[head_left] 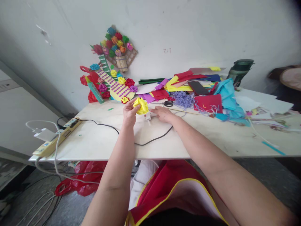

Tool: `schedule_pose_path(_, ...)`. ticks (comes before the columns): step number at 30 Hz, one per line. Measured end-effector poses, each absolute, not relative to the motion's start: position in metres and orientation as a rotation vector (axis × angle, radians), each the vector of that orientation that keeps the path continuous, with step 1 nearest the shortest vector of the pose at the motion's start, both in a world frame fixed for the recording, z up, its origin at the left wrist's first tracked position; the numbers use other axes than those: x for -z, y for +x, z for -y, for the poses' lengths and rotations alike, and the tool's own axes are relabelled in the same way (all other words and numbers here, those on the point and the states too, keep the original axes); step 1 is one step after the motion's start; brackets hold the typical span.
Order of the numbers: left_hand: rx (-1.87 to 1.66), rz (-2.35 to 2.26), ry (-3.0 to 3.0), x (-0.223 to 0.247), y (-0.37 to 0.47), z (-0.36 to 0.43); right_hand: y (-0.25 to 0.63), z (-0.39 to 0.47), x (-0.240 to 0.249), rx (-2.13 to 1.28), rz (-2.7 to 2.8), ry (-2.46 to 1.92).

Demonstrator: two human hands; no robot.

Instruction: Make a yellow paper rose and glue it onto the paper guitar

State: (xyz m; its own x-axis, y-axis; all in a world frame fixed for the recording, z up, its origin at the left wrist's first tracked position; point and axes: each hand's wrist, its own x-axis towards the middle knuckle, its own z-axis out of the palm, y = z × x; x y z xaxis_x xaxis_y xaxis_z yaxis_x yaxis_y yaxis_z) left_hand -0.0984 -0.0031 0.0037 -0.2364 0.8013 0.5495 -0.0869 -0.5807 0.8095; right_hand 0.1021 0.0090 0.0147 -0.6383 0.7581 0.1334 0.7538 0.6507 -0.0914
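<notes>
My left hand [130, 112] is closed on a yellow paper flower [140, 106], thumb at its near side, held above the table. Close to its right, my right hand [162, 113] rests low over a white glue gun [148, 116], fingers curled on its body; the nozzle points toward me. Its handle is hidden under the hand. Just behind lies a pair of black-handled scissors [168, 103]. To the left stands a guitar-shaped craft piece [117, 87] trimmed with several paper flowers.
A black cord [103, 124] crosses the table from the power strip [56, 138] at left. Coloured paper [183, 77], purple yarn [182, 99], a phone [198, 88] and a dark bottle [240, 72] crowd the back. A green glue bottle [95, 91] leans left; white sheets [265, 100] lie right.
</notes>
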Motion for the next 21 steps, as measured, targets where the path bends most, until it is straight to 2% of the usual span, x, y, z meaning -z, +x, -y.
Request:
schedule_pose_path(9, -1.814, -0.861, 1.426, -0.006, -0.093, 0.007, 0.114, -0.023, -0.020, -0.132, 2.600, -1.219)
schedule_pose_path(13, -1.777, -0.877, 1.441, -0.008, -0.090, 0.009, 0.142, -0.033, -0.025, -0.043, 2.346, -1.571)
schedule_pose_path(16, -1.745, -0.904, 1.452, -0.007, -0.090, 0.008, 0.155, -0.036, -0.027, -0.177, 2.275, -1.889)
schedule_pose_path(21, -1.708, -0.902, 1.441, -0.004, -0.091, 0.007, 0.155, -0.034, -0.030, -0.159, 2.301, -1.961)
